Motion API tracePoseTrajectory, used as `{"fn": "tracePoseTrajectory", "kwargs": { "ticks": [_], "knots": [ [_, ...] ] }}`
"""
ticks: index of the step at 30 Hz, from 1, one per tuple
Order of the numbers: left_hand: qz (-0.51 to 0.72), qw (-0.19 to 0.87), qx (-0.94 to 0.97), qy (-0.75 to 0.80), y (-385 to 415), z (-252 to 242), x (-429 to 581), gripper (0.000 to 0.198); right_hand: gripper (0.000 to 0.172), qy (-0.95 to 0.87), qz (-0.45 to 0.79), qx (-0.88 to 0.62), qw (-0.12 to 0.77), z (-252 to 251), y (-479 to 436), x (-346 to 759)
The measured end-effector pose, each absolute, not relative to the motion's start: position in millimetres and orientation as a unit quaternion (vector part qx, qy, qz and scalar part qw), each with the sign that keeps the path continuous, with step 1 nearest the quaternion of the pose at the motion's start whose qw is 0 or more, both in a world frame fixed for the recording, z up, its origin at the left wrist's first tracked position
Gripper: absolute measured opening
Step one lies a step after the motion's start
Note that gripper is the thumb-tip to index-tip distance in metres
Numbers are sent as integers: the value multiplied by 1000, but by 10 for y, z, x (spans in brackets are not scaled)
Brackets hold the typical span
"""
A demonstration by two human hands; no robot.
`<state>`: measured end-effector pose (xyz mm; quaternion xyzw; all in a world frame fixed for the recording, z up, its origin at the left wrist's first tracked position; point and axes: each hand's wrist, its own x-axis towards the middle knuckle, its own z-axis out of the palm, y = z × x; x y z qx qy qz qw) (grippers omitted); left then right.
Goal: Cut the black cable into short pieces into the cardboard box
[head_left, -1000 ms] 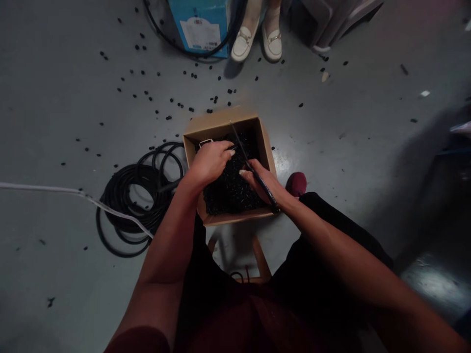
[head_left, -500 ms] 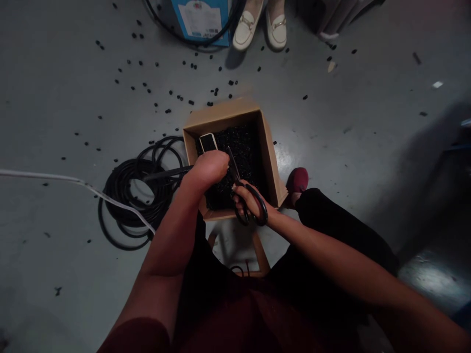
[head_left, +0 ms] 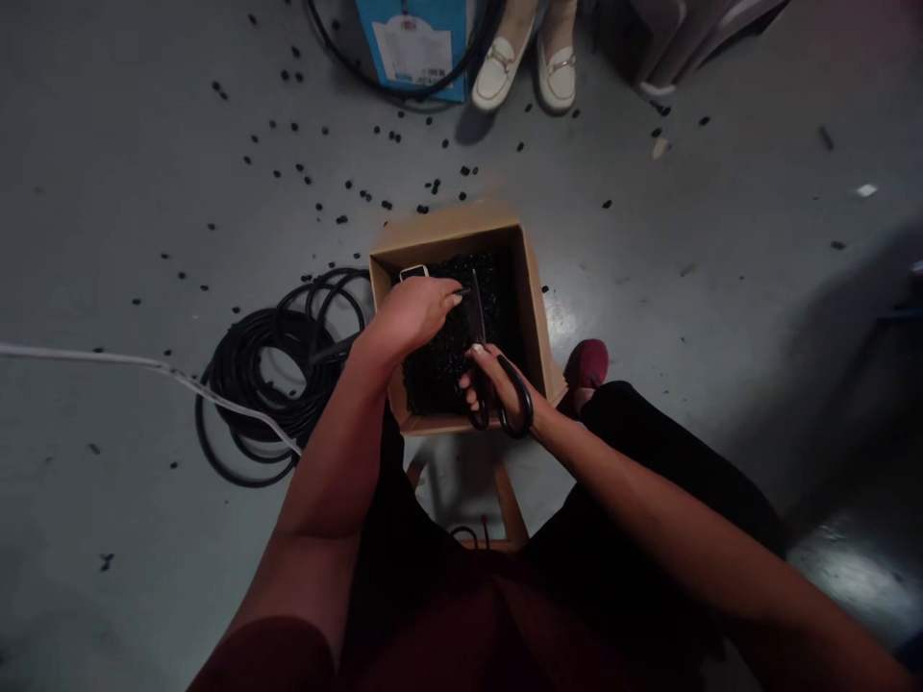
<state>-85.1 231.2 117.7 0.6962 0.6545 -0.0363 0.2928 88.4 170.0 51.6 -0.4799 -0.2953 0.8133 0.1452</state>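
My left hand (head_left: 414, 312) sits over the cardboard box (head_left: 447, 231), gripping a black cable (head_left: 333, 350) whose cut end pokes out past my fingers. My right hand (head_left: 497, 380) holds black-handled scissors (head_left: 501, 408), their blades pointing up close to that cable end. Below both hands, a heap of short black cable pieces (head_left: 447, 370) fills the box. A small rectangular item with a pale frame (head_left: 413, 273) lies on the heap, partly hidden by my left hand.
The box rests on a wooden stool (head_left: 509, 505). A coiled black cable (head_left: 274, 365) and a white cable (head_left: 93, 358) lie left of it, with black pieces scattered on the grey floor (head_left: 165, 192). Ahead are a blue carton (head_left: 416, 48) and a person's white loafers (head_left: 523, 67).
My left hand has turned, and the cable end now shows past its fingers. The scissors have moved up and closer to that end, with the blades standing more upright.
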Motion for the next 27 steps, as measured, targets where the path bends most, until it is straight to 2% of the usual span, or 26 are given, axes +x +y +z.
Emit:
{"fn": "tracePoseTrajectory", "kwargs": {
  "ticks": [8, 13, 20, 27],
  "knots": [
    [137, 357, 595, 706, 2362, 1320, -858, 43, 49, -422, 749, -478, 177, 590, 2018, 1003],
    [218, 419, 530, 704, 2344, 1290, -839, 31, 54, -545, 663, -490, 155, 682, 2118, 1074],
    [203, 426, 536, 700, 2353, 1273, -802, 22, 61, -607, 620, -485, 108, 847, 2123, 1079],
    [182, 437, 537, 698, 2357, 1293, -784, 23, 63, -613, 627, -468, 114, 844, 2125, 1095]
  ]
}}
